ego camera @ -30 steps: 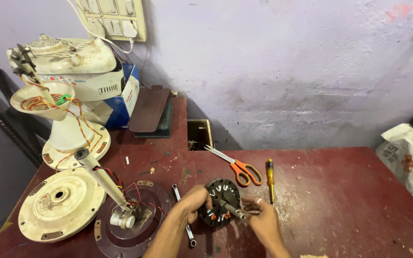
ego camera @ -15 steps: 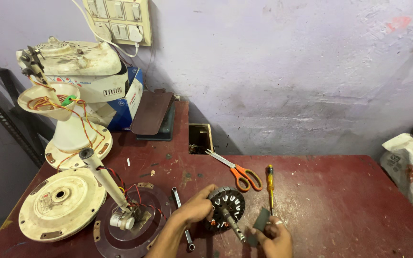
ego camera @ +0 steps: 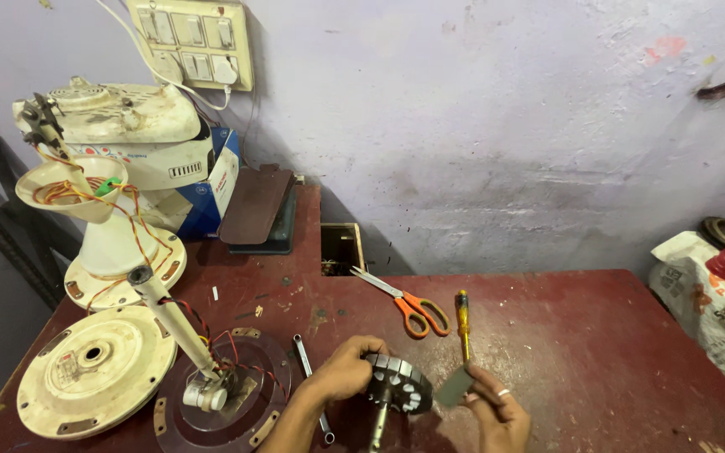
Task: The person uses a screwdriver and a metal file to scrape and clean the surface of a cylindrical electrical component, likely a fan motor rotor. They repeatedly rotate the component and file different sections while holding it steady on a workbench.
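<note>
- Head view: left hand (ego camera: 344, 373) grips the dark round motor core (ego camera: 399, 383), low by the worktop's (ego camera: 597, 335) near edge.
- Right hand (ego camera: 497, 411) pinches a small grey flat piece (ego camera: 453, 387) just beside the core.
- Scissors (ego camera: 409, 302) and screwdriver (ego camera: 462, 323) lie just beyond.
- Fan parts (ego camera: 94, 382) crowd the left; open room lies right.

The table (ego camera: 614, 335) is matt, scuffed dark-red board. The rotor (ego camera: 398, 384) is dull grey metal, the scissors (ego camera: 409, 302) have glossy orange plastic handles, and the fan covers (ego camera: 94, 377) are grimy cream plastic.
</note>
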